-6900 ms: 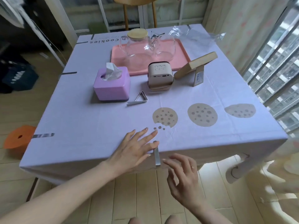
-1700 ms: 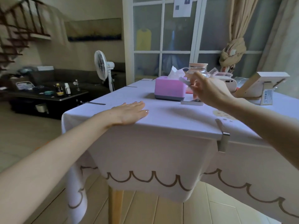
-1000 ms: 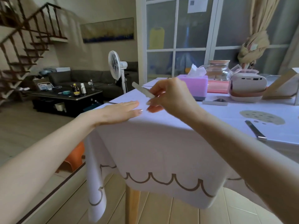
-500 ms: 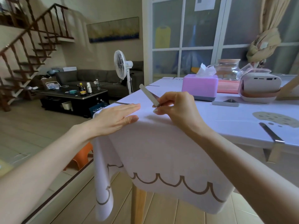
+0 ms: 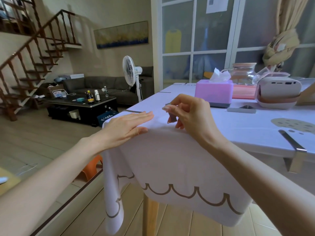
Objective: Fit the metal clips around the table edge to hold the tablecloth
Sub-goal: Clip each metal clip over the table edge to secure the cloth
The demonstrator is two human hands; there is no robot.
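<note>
A pale lilac tablecloth (image 5: 179, 160) covers the table and hangs over its near corner. My left hand (image 5: 126, 128) lies flat on the cloth at that corner, fingers straight. Just to its right, my right hand (image 5: 189, 116) pinches a metal clip (image 5: 172, 118) above the cloth near the edge; most of the clip is hidden by the fingers. One clip (image 5: 292, 150) is fitted over the near edge at the right. Another clip (image 5: 241, 109) lies loose on the table top. A thin clip (image 5: 134, 111) sits on the left edge beyond my left hand.
A pink tissue box (image 5: 214, 92), a beige speaker-like box (image 5: 277, 92), a glass jug (image 5: 243, 74) and a pink tray (image 5: 243, 92) stand on the table. An orange stool (image 5: 92, 169) sits on the floor under the corner. A fan (image 5: 131, 77) and a coffee table (image 5: 80, 106) stand further back.
My right hand has lowered the clip towards the table corner and turned it, so the fingers now hide most of it. My left hand stays flat on the cloth.
</note>
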